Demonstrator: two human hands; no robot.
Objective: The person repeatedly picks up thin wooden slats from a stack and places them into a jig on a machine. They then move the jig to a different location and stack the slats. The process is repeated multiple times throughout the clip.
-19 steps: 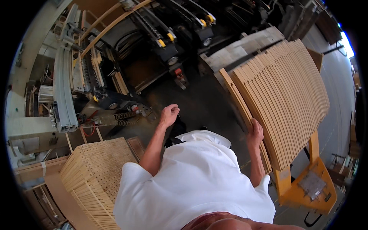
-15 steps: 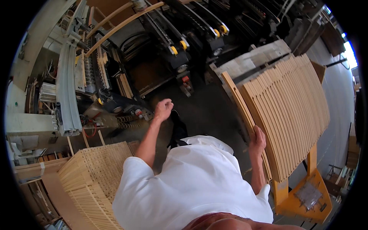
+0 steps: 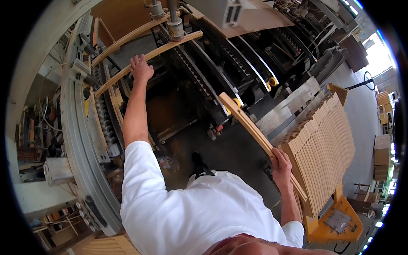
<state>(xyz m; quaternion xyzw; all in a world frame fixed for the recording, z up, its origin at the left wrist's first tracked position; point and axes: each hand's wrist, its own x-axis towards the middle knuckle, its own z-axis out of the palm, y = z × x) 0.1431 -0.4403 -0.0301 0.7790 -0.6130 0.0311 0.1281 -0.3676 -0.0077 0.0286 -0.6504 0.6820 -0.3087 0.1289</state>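
My left hand (image 3: 141,69) reaches into the machine and grips a curved wooden slat (image 3: 180,41), fingers over its top and thumb on the near side. A metal cylinder (image 3: 174,30) stands over that slat towards its right end. My right hand (image 3: 281,165) is closed round a long wooden piece (image 3: 244,118) with a groove or seam along it, slanting up and left in front of me. Just right of it is a stack of curved wooden slats (image 3: 325,153), set close side by side.
A second curved slat (image 3: 127,40) lies farther back under another cylinder (image 3: 156,9). Black rails with yellow rollers (image 3: 272,81) cross the machine. A grey metal beam (image 3: 78,127) runs along my left. The stack's yellow stand (image 3: 335,225) is at lower right.
My left hand has moved forward and left from open air onto the curved slat. My right hand has drawn the wooden piece away from the stack, and my view has shifted nearer the machine.
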